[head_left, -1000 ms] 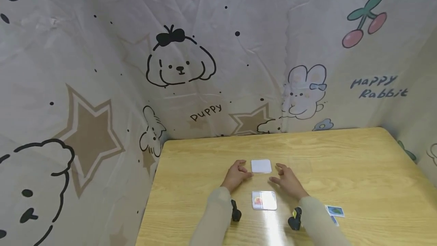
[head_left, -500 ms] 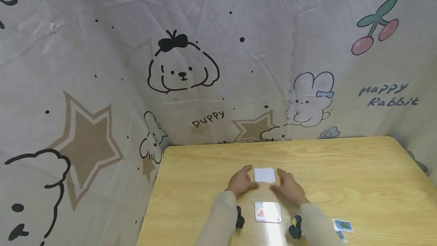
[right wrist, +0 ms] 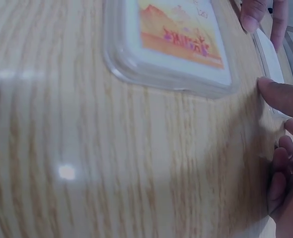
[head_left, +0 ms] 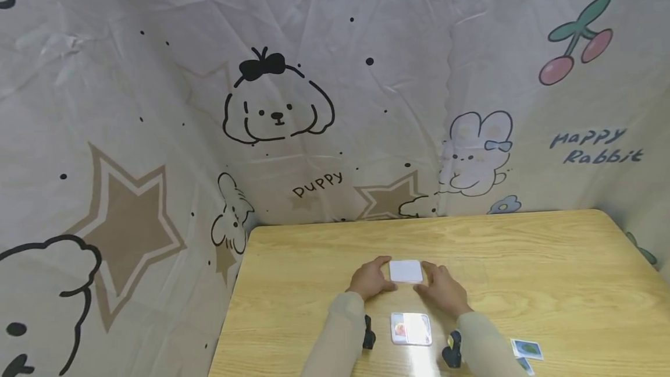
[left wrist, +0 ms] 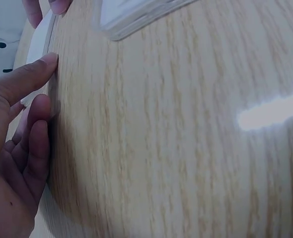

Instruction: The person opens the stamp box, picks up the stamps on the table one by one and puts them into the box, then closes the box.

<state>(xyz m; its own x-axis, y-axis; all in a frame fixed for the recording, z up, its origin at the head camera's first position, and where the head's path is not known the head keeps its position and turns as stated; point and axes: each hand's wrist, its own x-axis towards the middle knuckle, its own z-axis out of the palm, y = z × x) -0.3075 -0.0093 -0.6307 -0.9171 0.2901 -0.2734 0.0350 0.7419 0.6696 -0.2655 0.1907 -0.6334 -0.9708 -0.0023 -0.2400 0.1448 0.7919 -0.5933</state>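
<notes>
A flat white rectangular case (head_left: 405, 271) lies on the table between the two hands. My left hand (head_left: 368, 280) grips its left end, index finger at the far corner and thumb at the near one. My right hand (head_left: 444, 291) holds the right end in the same way. Both wrist views show a thumb against the case's near edge, with the other fingers loosely curled beside the table top. Nearer to me lies a clear plastic case (head_left: 419, 329); in the right wrist view, an orange stamp-like picture (right wrist: 181, 34) shows inside it.
Two small picture cards (head_left: 527, 349) overlap beside the right sleeve. The wooden table (head_left: 565, 272) meets a printed cloth (head_left: 366, 103) at its back and left edges. Light glares off the table in front of the clear case.
Both hands have drawn inward, and their fingers have closed onto the ends of the white case. The head view has tilted slightly; the clear case and the cards stay put.
</notes>
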